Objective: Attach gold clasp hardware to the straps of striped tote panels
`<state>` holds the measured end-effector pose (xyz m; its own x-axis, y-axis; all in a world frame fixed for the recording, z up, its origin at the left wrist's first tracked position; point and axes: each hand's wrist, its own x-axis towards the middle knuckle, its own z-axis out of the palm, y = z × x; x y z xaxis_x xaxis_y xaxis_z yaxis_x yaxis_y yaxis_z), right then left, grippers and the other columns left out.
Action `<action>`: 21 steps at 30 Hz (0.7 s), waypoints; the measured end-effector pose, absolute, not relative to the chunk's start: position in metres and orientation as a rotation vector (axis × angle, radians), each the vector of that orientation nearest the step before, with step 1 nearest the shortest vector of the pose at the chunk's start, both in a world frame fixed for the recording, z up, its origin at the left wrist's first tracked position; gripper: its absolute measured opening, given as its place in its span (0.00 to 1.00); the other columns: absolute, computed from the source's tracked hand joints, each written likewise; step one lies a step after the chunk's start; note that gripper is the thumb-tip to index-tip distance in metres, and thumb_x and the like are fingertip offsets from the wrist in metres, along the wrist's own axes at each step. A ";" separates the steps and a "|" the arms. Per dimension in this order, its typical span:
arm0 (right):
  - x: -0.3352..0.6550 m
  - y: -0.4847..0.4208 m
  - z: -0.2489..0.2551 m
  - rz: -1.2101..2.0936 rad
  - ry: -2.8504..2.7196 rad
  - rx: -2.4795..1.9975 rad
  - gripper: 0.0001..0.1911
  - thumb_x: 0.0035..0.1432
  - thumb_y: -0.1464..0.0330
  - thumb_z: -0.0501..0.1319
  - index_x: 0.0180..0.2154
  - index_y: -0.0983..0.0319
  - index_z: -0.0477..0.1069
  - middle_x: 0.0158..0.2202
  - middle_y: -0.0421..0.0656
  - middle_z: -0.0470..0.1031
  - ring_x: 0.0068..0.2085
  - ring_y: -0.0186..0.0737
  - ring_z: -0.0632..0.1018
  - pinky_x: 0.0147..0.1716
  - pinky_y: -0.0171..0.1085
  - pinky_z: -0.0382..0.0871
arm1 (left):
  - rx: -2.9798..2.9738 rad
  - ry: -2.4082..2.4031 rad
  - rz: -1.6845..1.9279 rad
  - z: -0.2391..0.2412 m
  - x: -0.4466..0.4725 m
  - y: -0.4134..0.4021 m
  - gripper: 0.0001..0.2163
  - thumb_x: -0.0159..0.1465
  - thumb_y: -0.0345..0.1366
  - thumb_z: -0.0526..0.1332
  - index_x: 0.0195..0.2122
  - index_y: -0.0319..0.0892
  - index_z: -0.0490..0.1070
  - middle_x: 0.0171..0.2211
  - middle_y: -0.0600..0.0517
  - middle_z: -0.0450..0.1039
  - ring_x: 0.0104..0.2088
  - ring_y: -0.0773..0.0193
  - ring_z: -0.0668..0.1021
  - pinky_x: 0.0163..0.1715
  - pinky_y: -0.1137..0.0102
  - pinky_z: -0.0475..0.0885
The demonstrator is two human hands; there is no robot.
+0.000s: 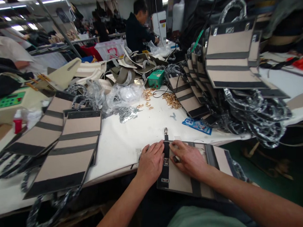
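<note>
A beige and dark-grey bag panel (181, 179) lies at the table's front edge and reaches over my lap. My left hand (151, 162) rests on its left edge, fingers stretched out and side by side, near the black strip. Across the panel's upper part lies my right hand (190, 159), its fingers curled around a small dark thing (176, 159) that I cannot make out. A black strap tab with a metal clasp (166, 131) sticks out beyond the panel's far edge. Metal fittings (165, 161) sit on the black strip between my hands.
Bag panels (79, 142) with plastic-wrapped handles lie at left; a tall stack (229, 62) stands at right. Gold-coloured metal parts (171, 100), silver pieces (128, 114), a green box (156, 79) and a blue packet (197, 125) are ahead. A co-worker (138, 28) sits beyond.
</note>
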<state>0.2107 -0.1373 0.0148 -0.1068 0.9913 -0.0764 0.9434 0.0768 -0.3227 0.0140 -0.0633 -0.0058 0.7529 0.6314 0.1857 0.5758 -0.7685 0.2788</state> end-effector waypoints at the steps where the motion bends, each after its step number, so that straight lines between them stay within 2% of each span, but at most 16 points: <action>1: 0.209 -0.136 0.016 0.459 -2.148 -1.999 0.24 0.66 0.64 0.57 0.62 0.60 0.67 0.62 0.51 0.69 0.53 0.50 0.77 0.48 0.43 0.76 | 2.750 0.951 0.410 -0.006 0.014 -0.061 0.18 0.73 0.32 0.54 0.62 0.43 0.70 0.66 0.47 0.69 0.62 0.53 0.74 0.61 0.51 0.68; 9: 0.202 -0.132 0.019 0.529 -2.041 -1.975 0.25 0.60 0.65 0.62 0.59 0.58 0.67 0.57 0.49 0.72 0.53 0.50 0.78 0.52 0.44 0.74 | 2.968 0.856 0.673 -0.029 0.005 -0.046 0.19 0.71 0.34 0.55 0.61 0.44 0.73 0.61 0.49 0.75 0.57 0.54 0.78 0.54 0.56 0.75; 15: 0.204 -0.125 0.014 0.495 -2.145 -1.953 0.28 0.57 0.62 0.63 0.59 0.57 0.65 0.54 0.50 0.74 0.49 0.51 0.79 0.46 0.43 0.76 | 3.181 0.671 0.878 -0.041 0.002 -0.030 0.20 0.68 0.35 0.57 0.60 0.47 0.74 0.60 0.53 0.76 0.54 0.57 0.80 0.49 0.63 0.76; 21: 0.201 -0.122 0.012 0.391 -2.285 -1.934 0.30 0.54 0.62 0.64 0.57 0.63 0.66 0.51 0.53 0.74 0.45 0.53 0.80 0.40 0.45 0.79 | 3.363 0.661 0.776 -0.037 0.002 -0.034 0.23 0.63 0.28 0.54 0.59 0.43 0.74 0.63 0.51 0.73 0.55 0.56 0.79 0.52 0.60 0.72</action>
<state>0.2014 -0.1215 0.0122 -0.1747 0.9819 -0.0732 0.9503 0.1487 -0.2735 0.0024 -0.0344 -0.0374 0.8375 0.2672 0.4767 0.4278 -0.8633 -0.2677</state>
